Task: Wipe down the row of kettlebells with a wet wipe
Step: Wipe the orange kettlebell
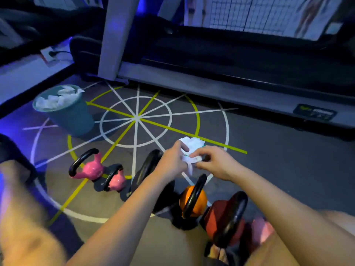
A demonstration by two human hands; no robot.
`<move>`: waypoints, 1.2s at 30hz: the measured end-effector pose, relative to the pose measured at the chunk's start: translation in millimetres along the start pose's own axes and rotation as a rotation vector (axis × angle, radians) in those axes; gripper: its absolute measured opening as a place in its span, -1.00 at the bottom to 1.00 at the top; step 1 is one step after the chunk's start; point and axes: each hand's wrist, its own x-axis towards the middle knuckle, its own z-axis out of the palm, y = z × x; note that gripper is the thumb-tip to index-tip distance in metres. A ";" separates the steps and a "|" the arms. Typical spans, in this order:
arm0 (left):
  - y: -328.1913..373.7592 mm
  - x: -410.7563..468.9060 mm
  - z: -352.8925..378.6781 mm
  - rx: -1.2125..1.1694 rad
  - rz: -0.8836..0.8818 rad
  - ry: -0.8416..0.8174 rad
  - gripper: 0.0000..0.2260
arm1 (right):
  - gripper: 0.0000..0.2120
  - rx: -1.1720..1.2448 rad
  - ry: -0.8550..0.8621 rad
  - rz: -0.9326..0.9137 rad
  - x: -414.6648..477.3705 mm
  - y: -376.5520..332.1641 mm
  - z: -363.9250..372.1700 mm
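Observation:
A row of kettlebells stands on the floor in front of me: a pink one (90, 167), a smaller pink one (116, 182), a large black one (149, 166) partly behind my left forearm, an orange one (199, 200) and a red one (221, 217). Above the black and orange ones, my left hand (171, 160) and my right hand (215, 162) both pinch a white wet wipe (190, 162) between them. Just beyond the hands lies a white wipe pack (192, 144) with a green edge.
A teal bin (73, 116) full of used white wipes stands at the left on the marked floor. A treadmill base (230, 91) runs across the back. My bare knees fill the lower left and lower right corners.

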 end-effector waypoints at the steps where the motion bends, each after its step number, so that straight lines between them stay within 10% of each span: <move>1: -2.4 0.3 2.9 -0.032 0.022 0.001 -0.73 | -0.85 0.007 0.041 0.020 2.7 4.2 -1.2; 10: -60.3 -2.2 79.0 -0.011 -0.236 -0.174 -0.71 | -0.86 0.049 0.231 0.390 14.9 47.0 -18.2; 14: -55.6 6.7 131.1 0.011 -0.362 -0.257 -0.50 | -0.88 0.018 0.171 0.378 20.7 58.9 -3.6; 22: -62.1 -0.8 147.4 -0.217 -0.371 -0.234 -0.87 | -0.76 -0.066 -0.012 0.408 32.5 53.8 3.5; 36: -136.8 -80.6 109.0 -0.339 -0.705 -0.027 -0.74 | -0.64 -0.303 -0.249 0.306 14.4 39.0 51.5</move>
